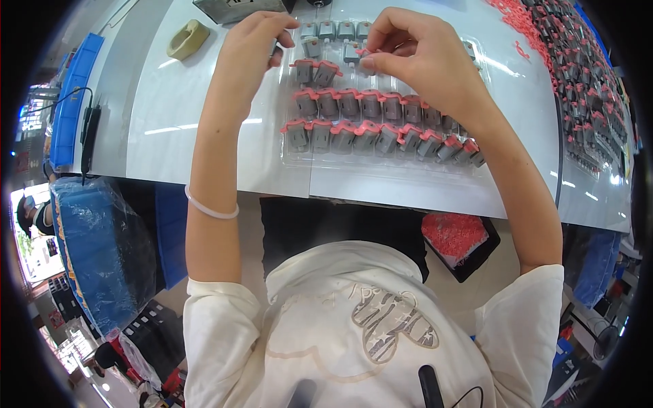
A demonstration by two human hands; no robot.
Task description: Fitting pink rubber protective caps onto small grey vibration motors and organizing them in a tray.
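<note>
My left hand (256,47) is closed at the far left of a clear plastic tray (294,158). A small grey block-shaped part (274,47) shows between its fingers, mostly hidden. My right hand (416,58) pinches a small pink plastic piece (364,52) over the tray's back rows, beside a bare grey block (351,52). Rows of grey blocks capped with pink pieces (349,103) fill the near part of the tray. Toward the back stand several grey blocks (327,30) without pink caps.
A beige ring-shaped roll (188,39) lies on the white table (163,109) at left, near a dark box (241,8). Loose pink pieces (518,20) and many capped blocks (592,102) crowd the right. Below the table edge sits a black bin of pink pieces (454,238).
</note>
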